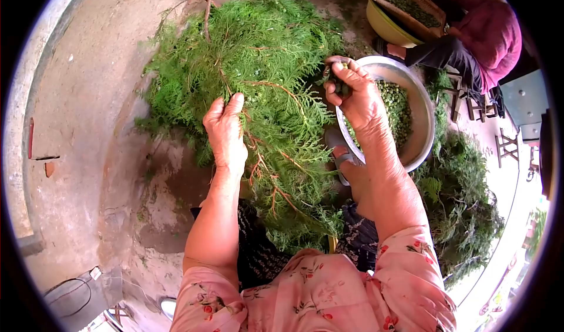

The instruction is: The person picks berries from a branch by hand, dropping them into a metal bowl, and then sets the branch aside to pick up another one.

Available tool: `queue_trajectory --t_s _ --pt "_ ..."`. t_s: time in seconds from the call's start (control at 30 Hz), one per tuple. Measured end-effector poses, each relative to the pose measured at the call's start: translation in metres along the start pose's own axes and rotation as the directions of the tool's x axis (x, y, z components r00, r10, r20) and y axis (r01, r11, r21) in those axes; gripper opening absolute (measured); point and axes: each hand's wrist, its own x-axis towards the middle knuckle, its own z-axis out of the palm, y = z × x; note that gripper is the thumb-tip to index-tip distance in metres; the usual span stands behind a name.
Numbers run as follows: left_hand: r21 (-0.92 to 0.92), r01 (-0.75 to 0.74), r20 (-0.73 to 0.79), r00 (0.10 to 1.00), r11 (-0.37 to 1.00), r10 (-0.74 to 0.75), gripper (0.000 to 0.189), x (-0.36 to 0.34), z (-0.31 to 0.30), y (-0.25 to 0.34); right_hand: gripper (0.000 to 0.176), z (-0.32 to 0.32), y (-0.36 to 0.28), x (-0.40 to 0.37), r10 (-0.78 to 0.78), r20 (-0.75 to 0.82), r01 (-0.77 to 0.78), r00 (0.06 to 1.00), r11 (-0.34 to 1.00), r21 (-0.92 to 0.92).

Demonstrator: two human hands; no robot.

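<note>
The left hand (226, 133) was closed around a brown-stemmed branch (276, 156) of feathery green foliage, fingers curled over the stem and knuckles facing the camera. This branch lay across the person's lap and ran forward into the foliage pile (258, 50), which covered the concrete floor (82, 126) directly ahead. The right hand (355, 97) was raised above the near left rim of the metal bowl (426, 115), with fingers and thumb pinched shut on small green pieces (341, 68) at the fingertips. How many pieces it held could not be determined. The bowl sat just right of the foliage pile, touching its edge, and contained a layer of green cones (396, 112). A second heap of foliage (464, 203) lay to the right of the bowl. At upper right, another person (493, 32) in a magenta top sat beside a yellow-green basin (385, 27) with a wooden tray (420, 12) of green cones resting across it.
</note>
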Motion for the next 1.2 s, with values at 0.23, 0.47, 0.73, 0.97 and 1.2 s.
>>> queue_trajectory --t_s 0.23,0.47,0.73,0.97,1.2 --pt "0.088 -0.076 0.026 0.997 0.993 0.074 0.033 -0.001 -0.002 -0.007 0.018 0.023 0.021 -0.002 0.098 -0.181 -0.115 0.979 0.990 -0.087" --pt "0.143 -0.079 0.050 0.996 0.987 0.073 0.030 -0.007 0.000 0.001 0.022 0.036 0.031 0.005 0.048 -0.318 -0.090 0.947 0.988 -0.121" --pt "0.065 0.230 0.000 0.973 0.971 -0.231 0.078 -0.006 -0.003 0.004 0.020 0.060 0.040 -0.029 -0.355 0.146 0.332 0.923 0.547 -0.769" --pt "0.124 0.197 0.030 0.979 0.972 -0.203 0.039 -0.018 0.016 0.024 0.015 0.061 0.072 -0.046 -0.280 0.530 0.581 0.801 0.145 -0.801" --pt "-0.080 0.235 0.163 0.962 0.969 -0.220 0.023 -0.011 0.005 0.002 0.017 0.053 0.066 -0.040 -0.096 0.397 0.366 0.913 0.622 -0.692"
